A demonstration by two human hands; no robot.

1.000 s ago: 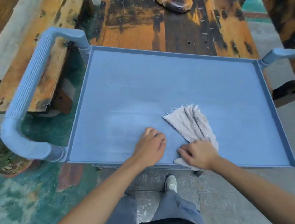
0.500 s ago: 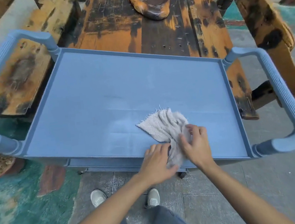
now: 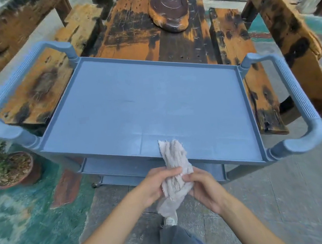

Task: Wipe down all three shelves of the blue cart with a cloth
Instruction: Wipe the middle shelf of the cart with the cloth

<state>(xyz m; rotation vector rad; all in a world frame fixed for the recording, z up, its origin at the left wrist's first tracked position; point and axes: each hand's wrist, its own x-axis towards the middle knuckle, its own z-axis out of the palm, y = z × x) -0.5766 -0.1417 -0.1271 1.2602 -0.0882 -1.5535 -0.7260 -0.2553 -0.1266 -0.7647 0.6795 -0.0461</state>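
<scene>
Cloth [image 3: 176, 177] bunched between our hands, left hand [image 3: 154, 187] and right hand [image 3: 204, 189] fingers curled round it, just off cart [image 3: 114, 111] front edge. Risk: loose tail slips, drops to floor, picks up grit; lower shelves look unwiped.

Both forearms reached forward from lower frame, bare, converging toward centre. Left hand [image 3: 152, 187] curled, fingers wrapped over top of cloth [image 3: 175, 172], thumb side up. Right hand [image 3: 205, 189] faced it, fingertips pinching cloth's right edge. Hands close together, held in air, wrists slightly bent inward.
</scene>
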